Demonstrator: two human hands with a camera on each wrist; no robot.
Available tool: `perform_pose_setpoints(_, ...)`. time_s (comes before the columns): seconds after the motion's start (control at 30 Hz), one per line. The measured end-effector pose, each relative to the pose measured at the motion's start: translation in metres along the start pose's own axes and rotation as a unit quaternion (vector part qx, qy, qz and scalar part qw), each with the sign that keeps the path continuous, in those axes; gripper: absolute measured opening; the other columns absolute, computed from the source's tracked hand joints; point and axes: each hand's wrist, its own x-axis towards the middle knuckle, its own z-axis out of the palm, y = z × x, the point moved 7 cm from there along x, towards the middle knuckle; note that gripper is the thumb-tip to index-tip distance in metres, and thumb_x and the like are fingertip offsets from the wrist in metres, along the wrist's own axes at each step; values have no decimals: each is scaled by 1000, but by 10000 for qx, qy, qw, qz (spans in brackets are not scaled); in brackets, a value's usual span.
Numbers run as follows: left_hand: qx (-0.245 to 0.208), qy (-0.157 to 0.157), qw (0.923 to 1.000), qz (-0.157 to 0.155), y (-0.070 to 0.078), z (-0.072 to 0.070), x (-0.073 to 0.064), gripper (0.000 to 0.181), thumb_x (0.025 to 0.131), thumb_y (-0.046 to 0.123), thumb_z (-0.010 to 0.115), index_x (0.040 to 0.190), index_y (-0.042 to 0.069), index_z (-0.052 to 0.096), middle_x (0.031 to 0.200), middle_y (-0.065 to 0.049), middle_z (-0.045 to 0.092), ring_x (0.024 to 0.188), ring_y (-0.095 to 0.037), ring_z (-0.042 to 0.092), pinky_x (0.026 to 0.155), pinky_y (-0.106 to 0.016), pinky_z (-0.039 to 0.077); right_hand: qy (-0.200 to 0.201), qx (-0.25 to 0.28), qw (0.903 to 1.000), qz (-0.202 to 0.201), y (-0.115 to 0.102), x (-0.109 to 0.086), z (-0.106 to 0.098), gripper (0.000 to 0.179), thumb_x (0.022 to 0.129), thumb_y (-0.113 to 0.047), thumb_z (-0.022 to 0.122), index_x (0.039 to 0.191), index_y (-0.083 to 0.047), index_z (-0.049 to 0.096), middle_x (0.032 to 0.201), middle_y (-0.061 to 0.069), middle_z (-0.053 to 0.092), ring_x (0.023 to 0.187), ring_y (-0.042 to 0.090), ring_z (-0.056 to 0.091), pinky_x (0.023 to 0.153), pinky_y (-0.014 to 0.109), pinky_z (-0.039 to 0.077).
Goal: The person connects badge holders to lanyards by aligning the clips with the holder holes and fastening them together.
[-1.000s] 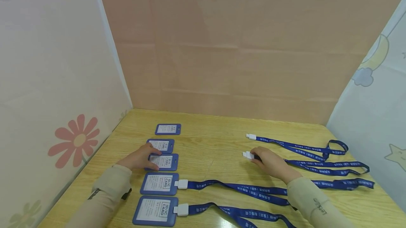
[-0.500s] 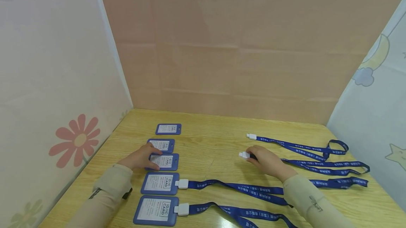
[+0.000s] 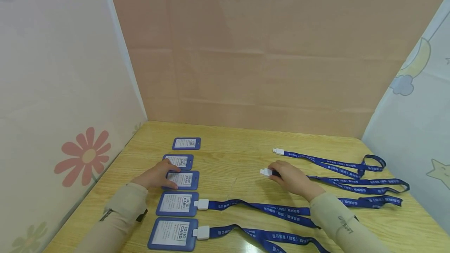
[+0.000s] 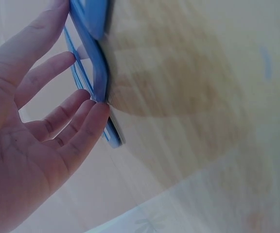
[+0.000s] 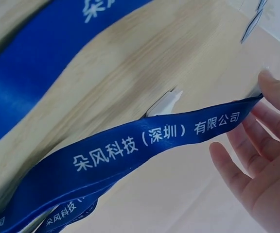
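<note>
My left hand (image 3: pixel 156 174) grips a blue ID card holder (image 3: pixel 188 180) by its long edges, thumb at the near side and fingers at the far side. In the left wrist view the holder (image 4: pixel 99 73) appears edge-on against the fingertips. My right hand (image 3: pixel 290 176) pinches a blue lanyard (image 3: pixel 362 182) just behind its white clip (image 3: pixel 266 172), which points left towards the held holder. White lettering runs along that lanyard (image 5: pixel 154 133) in the right wrist view. A gap of bare table separates clip and holder.
Two loose card holders, one near (image 3: pixel 183 162) and one far (image 3: pixel 186 143), lie beyond my left hand. Nearer me, two holders (image 3: pixel 177 203) (image 3: pixel 172 234) are joined to lanyards stretching right. Another loose lanyard (image 3: pixel 323 162) lies at the back right. Cloth walls enclose the table.
My right hand has moved left with the lanyard, bringing its clip closer to the card holders. The right forearm has also shifted left, with the lanyard beneath it moving slightly. My left hand stays nearly still.
</note>
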Motion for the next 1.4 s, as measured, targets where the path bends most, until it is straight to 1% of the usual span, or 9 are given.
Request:
perform_pose_setpoints(0.2, 32, 12, 10000, -70, -1, 1, 0, 57, 66, 29, 83, 116, 8, 65, 106, -10, 52, 94, -21, 48, 91, -44, 44, 22, -29, 9998, -190, -7, 2, -2, 23, 85, -17, 66, 104, -5, 64, 92, 2, 65, 81, 12, 60, 71, 30, 51)
perform_pose_setpoints(0.43, 45, 20, 10000, 40, 0, 2, 0, 56, 67, 29, 83, 115, 7, 65, 106, -10, 52, 93, -21, 48, 91, -45, 44, 77, -59, 9996, -283, -13, 4, -1, 23, 85, -17, 67, 104, -4, 64, 93, 4, 66, 82, 15, 61, 72, 32, 52)
perform_pose_setpoints(0.63, 26, 38, 10000, 48, 1, 1, -1, 56, 67, 29, 83, 115, 6, 65, 105, -10, 52, 93, -20, 48, 90, -44, 44, 20, -50, 9995, -327, -14, 7, 3, 23, 85, -17, 67, 104, -4, 64, 95, 5, 66, 83, 16, 61, 73, 33, 52)
perform_pose_setpoints(0.83, 28, 32, 10000, -4, 1, 1, -1, 56, 67, 29, 82, 116, 6, 65, 104, -9, 52, 93, -20, 47, 89, -43, 44, -50, -35, 9996, -276, -15, 9, 5, 24, 85, -17, 67, 105, -4, 64, 97, 5, 66, 86, 16, 62, 75, 34, 52)
perform_pose_setpoints(1.03, 19, 68, 10000, -60, 1, 1, -1, 56, 67, 28, 83, 115, 6, 65, 104, -9, 52, 93, -20, 47, 90, -43, 44, -38, -100, 9995, -307, -17, 11, 7, 25, 84, -19, 68, 105, -6, 64, 97, 4, 66, 85, 15, 61, 76, 34, 52)
perform_pose_setpoints(1.13, -29, 62, 9998, -188, 0, 1, 0, 55, 67, 27, 83, 116, 7, 65, 105, -8, 52, 94, -20, 47, 92, -43, 43, -24, -103, 9993, -346, -19, 12, 7, 25, 84, -20, 68, 105, -6, 64, 97, 4, 66, 85, 14, 61, 75, 33, 52)
perform_pose_setpoints(1.27, -63, 55, 9996, -263, -1, 2, 1, 55, 67, 27, 83, 116, 7, 65, 105, -8, 52, 95, -20, 47, 92, -43, 43, 7, -107, 9990, -438, -24, 14, 6, 24, 84, -20, 68, 104, -7, 64, 96, 4, 66, 83, 14, 60, 73, 32, 52)
perform_pose_setpoints(1.4, -68, 56, 9996, -270, -2, 2, 1, 54, 68, 27, 82, 116, 8, 65, 104, -7, 52, 95, -20, 46, 92, -43, 43, 21, -124, 9985, -526, -28, 15, 5, 25, 84, -20, 68, 105, -7, 64, 96, 3, 66, 82, 13, 60, 72, 31, 52)
